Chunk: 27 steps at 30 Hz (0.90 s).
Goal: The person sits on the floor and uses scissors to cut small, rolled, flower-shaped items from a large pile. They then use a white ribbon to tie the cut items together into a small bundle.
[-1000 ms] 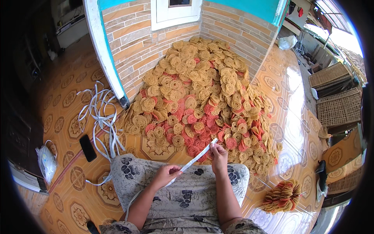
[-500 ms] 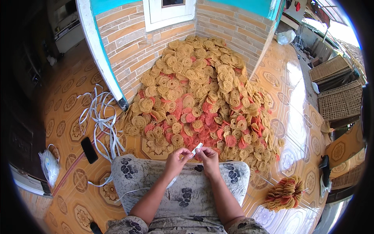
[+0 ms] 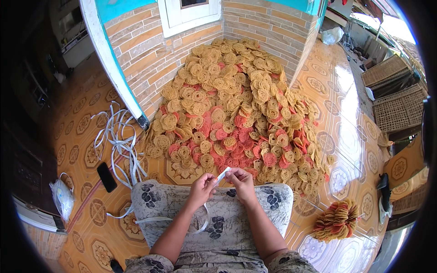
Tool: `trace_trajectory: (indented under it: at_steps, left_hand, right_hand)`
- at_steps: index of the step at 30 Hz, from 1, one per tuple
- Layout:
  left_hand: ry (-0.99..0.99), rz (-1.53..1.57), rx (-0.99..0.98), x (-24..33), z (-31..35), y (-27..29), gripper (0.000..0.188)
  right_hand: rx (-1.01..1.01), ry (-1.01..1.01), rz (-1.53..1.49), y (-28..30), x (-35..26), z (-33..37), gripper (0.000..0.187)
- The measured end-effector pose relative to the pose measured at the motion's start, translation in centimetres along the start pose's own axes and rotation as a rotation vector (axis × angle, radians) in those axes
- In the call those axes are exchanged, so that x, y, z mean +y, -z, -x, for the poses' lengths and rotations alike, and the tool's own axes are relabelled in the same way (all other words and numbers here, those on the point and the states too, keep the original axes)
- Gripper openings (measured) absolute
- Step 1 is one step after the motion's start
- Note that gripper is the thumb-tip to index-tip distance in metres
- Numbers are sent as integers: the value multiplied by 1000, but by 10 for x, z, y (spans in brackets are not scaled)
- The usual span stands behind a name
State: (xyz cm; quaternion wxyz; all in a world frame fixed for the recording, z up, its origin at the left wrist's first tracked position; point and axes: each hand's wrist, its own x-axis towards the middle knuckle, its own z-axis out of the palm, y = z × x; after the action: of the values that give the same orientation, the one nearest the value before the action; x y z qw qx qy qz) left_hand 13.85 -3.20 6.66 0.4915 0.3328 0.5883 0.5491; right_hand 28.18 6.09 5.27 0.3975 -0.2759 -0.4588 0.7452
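My left hand and my right hand are close together above my lap, both closed in pinches. Between them is a flat white strip, its upper end at the right fingertips and its lower part in the left fingers. From the left hand the strip loops down over the patterned cloth on my lap and trails off to the left. Just beyond my hands lies a large heap of tan rosette-shaped discs, with coral-red ones mixed in.
On the tiled floor at left lie a tangle of white strips, a black phone and a plastic bag. A bundle of tan and red discs sits at right. Behind the heap is a brick-patterned wall; woven panels stand far right.
My hands have shifted slightly, and more of the white strip now shows between them. Its loop below the left hand hangs wider over my lap. The view has tilted a little.
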Motion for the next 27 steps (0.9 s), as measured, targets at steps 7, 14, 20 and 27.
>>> trace_trajectory:
  at_steps: [7,14,20,27]
  left_hand:
    - [-375,-280,131,5,0,-1,21]
    - [-306,-269,69,12,-2,3,26]
    - [-222,-157,-54,3,2,8,24]
    - [-43,-81,-53,2,3,13,17]
  right_hand:
    - [-39,55,250,-13,-1,10,8]
    - [-59,213,540,-14,0,15,6]
    - [-26,86,203,-19,2,13,7]
    - [5,-27,33,-15,-8,11,8]
